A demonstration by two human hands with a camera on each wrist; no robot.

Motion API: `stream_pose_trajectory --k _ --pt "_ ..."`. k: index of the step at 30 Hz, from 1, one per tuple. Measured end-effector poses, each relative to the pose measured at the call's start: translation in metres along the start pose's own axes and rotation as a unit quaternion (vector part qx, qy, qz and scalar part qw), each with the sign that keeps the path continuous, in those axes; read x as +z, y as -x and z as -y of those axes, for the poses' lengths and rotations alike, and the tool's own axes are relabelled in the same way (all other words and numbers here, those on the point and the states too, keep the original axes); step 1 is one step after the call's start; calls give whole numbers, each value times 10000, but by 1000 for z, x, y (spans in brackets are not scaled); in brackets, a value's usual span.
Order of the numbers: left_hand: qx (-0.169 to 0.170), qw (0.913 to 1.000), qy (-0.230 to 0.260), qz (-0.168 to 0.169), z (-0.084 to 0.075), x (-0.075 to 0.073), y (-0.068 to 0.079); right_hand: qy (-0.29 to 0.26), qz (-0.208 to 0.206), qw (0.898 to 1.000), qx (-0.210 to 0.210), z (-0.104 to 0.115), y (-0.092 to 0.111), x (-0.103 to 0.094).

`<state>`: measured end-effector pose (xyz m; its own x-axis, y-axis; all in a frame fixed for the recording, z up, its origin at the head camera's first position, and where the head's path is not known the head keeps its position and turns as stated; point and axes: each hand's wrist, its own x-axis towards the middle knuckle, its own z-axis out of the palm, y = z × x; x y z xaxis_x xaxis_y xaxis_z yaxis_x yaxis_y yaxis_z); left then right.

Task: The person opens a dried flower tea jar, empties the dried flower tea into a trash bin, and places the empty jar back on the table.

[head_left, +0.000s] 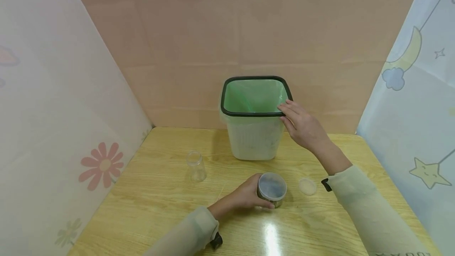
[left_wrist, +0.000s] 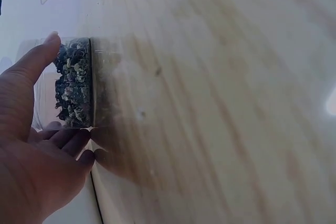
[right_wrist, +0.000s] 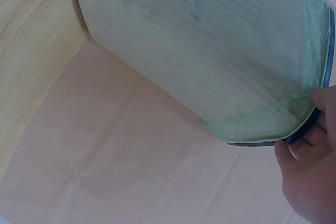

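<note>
My left hand (head_left: 250, 192) holds a clear round jar (head_left: 273, 195) that stands on the table, its thumb and fingers around the sides. In the left wrist view, dark, curled dried bits (left_wrist: 73, 85) like tea leaves fill the jar's lower part. A translucent cover seems to lie over its top. Farther back, my right hand (head_left: 305, 126) grips the black rim (head_left: 254, 114) of a pale trash bin (head_left: 254, 139) at its near right corner. A green bag (head_left: 261, 94) lines the bin, and its folded edge shows beside my fingers in the right wrist view.
An upright clear cup (head_left: 196, 167) stands left of the bin on the wooden table (head_left: 149, 204). To the right of the jar lies a small translucent round lid (head_left: 307, 187). A brown paper backdrop (head_left: 185, 50) rises behind the bin, with printed sheets on both sides.
</note>
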<state>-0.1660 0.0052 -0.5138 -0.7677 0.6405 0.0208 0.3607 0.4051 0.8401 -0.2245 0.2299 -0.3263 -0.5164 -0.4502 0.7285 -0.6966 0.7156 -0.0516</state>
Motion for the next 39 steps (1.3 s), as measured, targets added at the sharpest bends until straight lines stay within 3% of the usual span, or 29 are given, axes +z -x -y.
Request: stream_pose_trajectory --k 6,18,25,31,39 --pt "-303 9994 55 -125 -4 -1 6 -5 17 10000 -28 1 0 0" --pt "-253 9988 341 -237 -5 -7 14 31 264 9995 194 2 0 0" --pt "27 9977 504 -446 -11 -15 17 -82 535 9977 408 4 -3 -5" --pt "-332 9952 655 -646 -16 -22 24 -135 774 9953 574 5 -6 -7" --pt "-333 9955 652 -603 -18 -27 30 -126 756 9956 545 6 -5 -8"
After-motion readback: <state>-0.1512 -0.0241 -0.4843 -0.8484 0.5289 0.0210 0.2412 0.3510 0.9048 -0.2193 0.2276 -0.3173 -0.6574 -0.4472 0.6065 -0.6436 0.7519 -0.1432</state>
